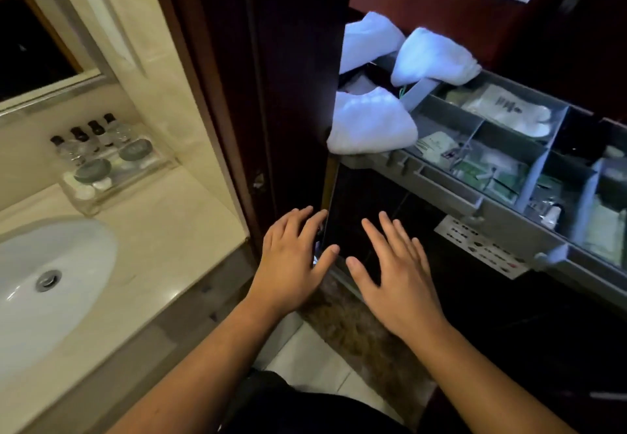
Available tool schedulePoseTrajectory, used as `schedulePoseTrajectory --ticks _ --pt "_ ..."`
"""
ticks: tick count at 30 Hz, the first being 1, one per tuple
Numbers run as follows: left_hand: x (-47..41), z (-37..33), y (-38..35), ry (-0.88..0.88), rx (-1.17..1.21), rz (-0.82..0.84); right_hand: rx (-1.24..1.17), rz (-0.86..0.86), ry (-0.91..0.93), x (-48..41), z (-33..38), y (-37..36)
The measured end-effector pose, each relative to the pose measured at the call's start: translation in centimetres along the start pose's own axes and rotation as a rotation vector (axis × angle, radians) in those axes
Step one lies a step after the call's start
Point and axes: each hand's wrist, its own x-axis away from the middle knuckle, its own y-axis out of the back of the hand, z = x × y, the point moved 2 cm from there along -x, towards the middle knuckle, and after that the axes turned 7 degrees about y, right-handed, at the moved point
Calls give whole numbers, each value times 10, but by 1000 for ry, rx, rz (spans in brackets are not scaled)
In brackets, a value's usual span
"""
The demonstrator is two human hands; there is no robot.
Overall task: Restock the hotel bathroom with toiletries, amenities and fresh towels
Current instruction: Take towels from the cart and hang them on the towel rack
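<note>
A grey housekeeping cart tray (pixel 451 193) with divided compartments stands on the right, filled with packaged amenities (pixel 488 169). Three folded white towels (pixel 369 125) lie over its left end. My left hand (pixel 291 260) and my right hand (pixel 397 274) are stretched out side by side, fingers spread and empty, in front of the dark space below the tray. On the bathroom counter at the left a clear amenity tray (pixel 112 169) holds small toiletry bottles (pixel 84 138) with black caps and two round grey lids.
A white sink (pixel 44 284) is set in the beige counter (pixel 163 230) at left, with a mirror (pixel 30 50) above. A dark wooden door frame (pixel 237 94) separates the bathroom from the cart. A brown mat (pixel 356 332) lies on the floor below.
</note>
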Motion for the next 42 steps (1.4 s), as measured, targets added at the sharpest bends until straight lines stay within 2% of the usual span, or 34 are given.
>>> schedulePoseTrajectory --ticks 7,14,25,30,34,42 --pt "-16 -67 -16 -78 52 8 -60 -120 -113 22 -54 39" --pt "-60 -86 -21 -62 87 36 -147 -177 -157 -7 -84 56" --pt "-198 -103 -33 -46 139 45 -356 -145 -203 -165 -137 75" --pt "-254 -106 -41 -105 122 -76 -447 -108 -226 -244 -158 74" --pt "-281 -99 -49 -3 103 23 -506 -56 -255 -283 -170 71" --pt "-290 -89 -60 50 88 120 -644 -27 -393 -306 -187 66"
